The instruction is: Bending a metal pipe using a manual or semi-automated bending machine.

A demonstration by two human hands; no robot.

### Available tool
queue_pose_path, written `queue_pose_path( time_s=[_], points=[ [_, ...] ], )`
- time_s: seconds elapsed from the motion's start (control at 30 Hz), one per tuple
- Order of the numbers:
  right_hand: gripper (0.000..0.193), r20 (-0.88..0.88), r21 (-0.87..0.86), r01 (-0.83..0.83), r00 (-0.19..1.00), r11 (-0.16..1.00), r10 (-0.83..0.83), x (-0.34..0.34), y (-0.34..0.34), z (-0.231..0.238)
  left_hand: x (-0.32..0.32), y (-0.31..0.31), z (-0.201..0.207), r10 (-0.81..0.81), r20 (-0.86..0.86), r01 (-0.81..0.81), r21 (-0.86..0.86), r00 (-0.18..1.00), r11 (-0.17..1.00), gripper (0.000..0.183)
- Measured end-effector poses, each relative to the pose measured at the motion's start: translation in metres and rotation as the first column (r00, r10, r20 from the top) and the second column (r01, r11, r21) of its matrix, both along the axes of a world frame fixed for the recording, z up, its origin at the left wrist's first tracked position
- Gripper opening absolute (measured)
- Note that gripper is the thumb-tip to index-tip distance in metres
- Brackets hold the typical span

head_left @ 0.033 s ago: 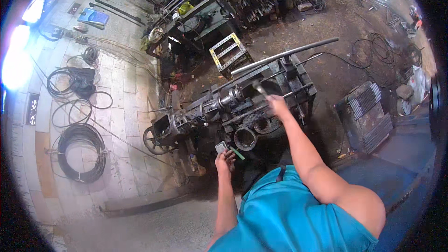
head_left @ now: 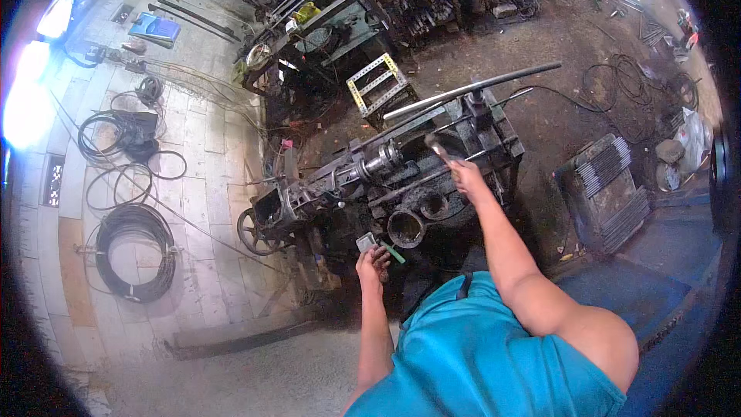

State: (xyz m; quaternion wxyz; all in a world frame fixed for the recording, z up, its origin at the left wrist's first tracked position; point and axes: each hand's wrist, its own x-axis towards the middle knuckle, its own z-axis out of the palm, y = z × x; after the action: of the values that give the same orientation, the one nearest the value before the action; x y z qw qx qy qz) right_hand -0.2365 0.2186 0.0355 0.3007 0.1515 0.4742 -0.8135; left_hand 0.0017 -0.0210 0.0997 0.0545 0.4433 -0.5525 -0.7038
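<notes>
In my right hand [head_left: 467, 179] is a small brush [head_left: 441, 151] with a pale handle, its dark head pointing away from me over the bed of a dark, greasy machine [head_left: 378, 162]. Whether the bristles touch the metal I cannot tell. My left hand [head_left: 373, 264] is closed near the machine's front edge. It holds a small pale, square-ended object [head_left: 366, 242], whose kind is unclear. A green stick [head_left: 392, 252] juts out beside those fingers. Two round metal rings [head_left: 406, 229] sit on the machine's near side, between my hands.
A long metal bar [head_left: 471, 91] slants along the machine's far side, near a perforated metal stand [head_left: 376, 83]. A handwheel [head_left: 258, 232] sticks out at the left end. Coiled cable [head_left: 135, 253] lies on the tiled floor. Metal rods rest on a slab [head_left: 602, 193] at right.
My right hand and the brush have shifted slightly to the right and nearer to me. My left hand stays almost where it was.
</notes>
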Motion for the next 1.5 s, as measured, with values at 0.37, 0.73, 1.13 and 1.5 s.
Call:
queue_pose_path(
  time_s=[0.37,0.73,1.13,1.5],
  points=[
    [0.029,0.277,0.226,0.199,0.925,0.954,-0.259,0.05,0.149,-0.102,0.007,-0.003,-0.01,0.003,-0.041,0.003,0.139,0.999,0.99,0.032],
    [0.026,-0.072,0.915,0.199,0.937,0.351,-0.343,-0.003,0.123,-0.192,-0.026,0.024,0.013,-0.231,0.087,0.233,-0.016,0.969,0.972,0.031],
    [0.025,0.038,0.888,0.07,0.974,0.454,-0.225,0.049,0.077,-0.14,-0.037,0.01,0.006,-0.272,0.139,0.268,0.046,0.952,0.962,0.036],
    [0.021,-0.039,0.568,0.211,0.972,0.796,-0.23,0.153,0.083,-0.108,-0.054,-0.096,-0.033,-0.28,-0.068,0.288,0.228,0.958,0.93,0.027]
  ],
)
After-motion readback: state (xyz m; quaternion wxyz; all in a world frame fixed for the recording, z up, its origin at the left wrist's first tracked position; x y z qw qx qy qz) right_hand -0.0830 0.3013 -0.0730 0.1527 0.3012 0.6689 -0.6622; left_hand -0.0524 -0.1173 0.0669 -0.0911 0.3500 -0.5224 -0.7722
